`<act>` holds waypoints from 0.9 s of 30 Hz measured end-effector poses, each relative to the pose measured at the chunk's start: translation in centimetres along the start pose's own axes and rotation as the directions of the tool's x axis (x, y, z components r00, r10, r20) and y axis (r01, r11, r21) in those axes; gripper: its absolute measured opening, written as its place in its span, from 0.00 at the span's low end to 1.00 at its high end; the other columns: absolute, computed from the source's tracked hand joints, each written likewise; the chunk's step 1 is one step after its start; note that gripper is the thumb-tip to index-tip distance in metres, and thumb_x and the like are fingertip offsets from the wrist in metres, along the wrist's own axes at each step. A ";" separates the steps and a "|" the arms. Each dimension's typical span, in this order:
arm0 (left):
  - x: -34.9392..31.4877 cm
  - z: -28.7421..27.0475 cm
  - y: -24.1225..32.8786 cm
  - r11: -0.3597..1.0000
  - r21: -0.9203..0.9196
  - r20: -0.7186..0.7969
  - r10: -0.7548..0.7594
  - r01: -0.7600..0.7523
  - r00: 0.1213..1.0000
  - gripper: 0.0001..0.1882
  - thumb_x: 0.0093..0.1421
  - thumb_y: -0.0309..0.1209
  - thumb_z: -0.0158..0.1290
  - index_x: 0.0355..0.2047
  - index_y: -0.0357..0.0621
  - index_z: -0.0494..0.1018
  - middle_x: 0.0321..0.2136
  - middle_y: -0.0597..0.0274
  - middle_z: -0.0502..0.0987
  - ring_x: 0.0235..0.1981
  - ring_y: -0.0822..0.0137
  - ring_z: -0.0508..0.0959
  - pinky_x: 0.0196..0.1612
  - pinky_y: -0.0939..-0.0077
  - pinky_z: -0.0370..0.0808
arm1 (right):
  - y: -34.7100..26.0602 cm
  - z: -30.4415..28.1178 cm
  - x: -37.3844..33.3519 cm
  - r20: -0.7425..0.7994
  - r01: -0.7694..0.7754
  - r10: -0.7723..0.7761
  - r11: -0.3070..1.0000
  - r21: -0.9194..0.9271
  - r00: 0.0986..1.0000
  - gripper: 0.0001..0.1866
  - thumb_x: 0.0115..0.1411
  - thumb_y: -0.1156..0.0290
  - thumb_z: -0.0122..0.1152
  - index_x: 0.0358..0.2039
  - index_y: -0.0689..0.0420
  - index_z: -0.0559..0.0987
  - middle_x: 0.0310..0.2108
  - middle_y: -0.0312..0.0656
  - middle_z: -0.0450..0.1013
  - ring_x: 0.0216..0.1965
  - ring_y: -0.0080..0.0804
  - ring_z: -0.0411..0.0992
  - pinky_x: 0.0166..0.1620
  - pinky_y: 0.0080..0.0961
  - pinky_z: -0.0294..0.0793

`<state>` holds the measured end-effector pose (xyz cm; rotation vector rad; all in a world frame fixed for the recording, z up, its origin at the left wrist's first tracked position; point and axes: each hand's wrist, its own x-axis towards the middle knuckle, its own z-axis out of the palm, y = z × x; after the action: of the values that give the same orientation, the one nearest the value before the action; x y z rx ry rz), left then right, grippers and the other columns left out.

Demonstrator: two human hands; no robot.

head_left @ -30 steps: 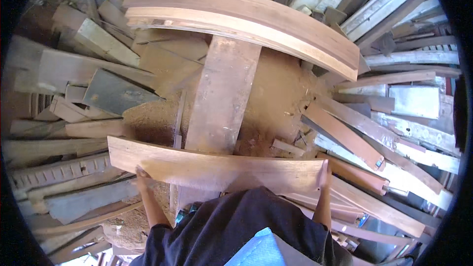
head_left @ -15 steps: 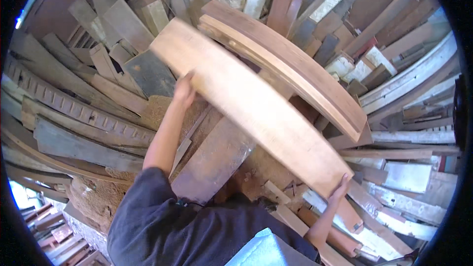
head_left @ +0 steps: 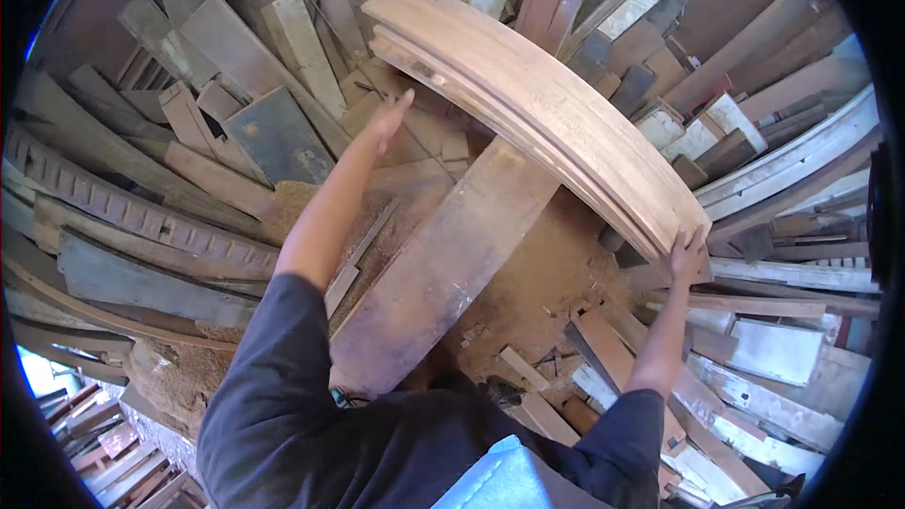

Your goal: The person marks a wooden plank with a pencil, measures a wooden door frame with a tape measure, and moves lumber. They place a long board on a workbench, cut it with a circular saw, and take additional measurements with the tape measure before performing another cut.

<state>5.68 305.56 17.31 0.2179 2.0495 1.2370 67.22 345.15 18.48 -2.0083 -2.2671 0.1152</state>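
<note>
A pale wooden plank (head_left: 547, 85) lies on top of a stack of boards (head_left: 471, 99) ahead of me, slanting from the upper left down to the right. My right hand (head_left: 688, 251) rests on the plank's near right end, fingers spread over its surface. Below the stack's far left end, my left hand (head_left: 388, 123) reaches out with stretched fingers, apart from the wood and holding nothing. Under the stack runs a wide, dusty board (head_left: 443, 273), which slopes down toward my body.
Sawdust (head_left: 528, 292) covers the floor beside the wide board. Wood offcuts crowd all round, including a dark square panel (head_left: 280, 137) at left and a white block (head_left: 778, 351) at right. A notched beam (head_left: 141, 203) curves along the left.
The pale plank has moved forward from mid-air onto the stack. My left hand has let go and moved up slightly; my right hand has gone forward with the plank's end.
</note>
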 end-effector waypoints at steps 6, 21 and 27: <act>-13.9 -3.0 -15.6 0.999 0.024 -0.075 -0.022 0.024 0.997 0.41 0.70 0.57 0.49 0.74 0.44 0.57 0.67 0.48 0.68 0.63 0.53 0.71 0.64 0.59 0.68 | -2.5 -2.2 -3.0 -0.146 -0.118 0.098 0.984 -0.136 0.984 0.42 0.67 0.32 0.44 0.75 0.40 0.59 0.73 0.51 0.57 0.73 0.54 0.56 0.69 0.60 0.56; -56.0 -3.6 -25.4 0.939 0.342 -0.052 -0.011 0.028 0.999 0.20 0.68 0.42 0.53 0.55 0.45 0.77 0.51 0.50 0.81 0.50 0.46 0.80 0.53 0.56 0.78 | -22.6 3.0 -55.9 -0.049 0.643 -0.922 -0.305 0.702 -0.385 0.24 0.61 0.71 0.66 0.59 0.53 0.78 0.64 0.52 0.69 0.67 0.54 0.64 0.68 0.50 0.61; -71.6 -0.9 -32.2 0.992 -0.010 -0.369 0.113 -0.125 0.923 0.18 0.65 0.39 0.57 0.50 0.43 0.81 0.49 0.50 0.82 0.50 0.50 0.81 0.57 0.60 0.75 | -21.2 -2.5 -68.3 -0.131 0.366 -0.791 -0.415 0.833 -0.598 0.23 0.60 0.68 0.66 0.57 0.56 0.79 0.58 0.55 0.74 0.59 0.56 0.71 0.62 0.48 0.68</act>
<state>63.87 253.66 26.28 0.0999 2.3604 1.4756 54.78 274.73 21.51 1.2755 -2.6763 1.4294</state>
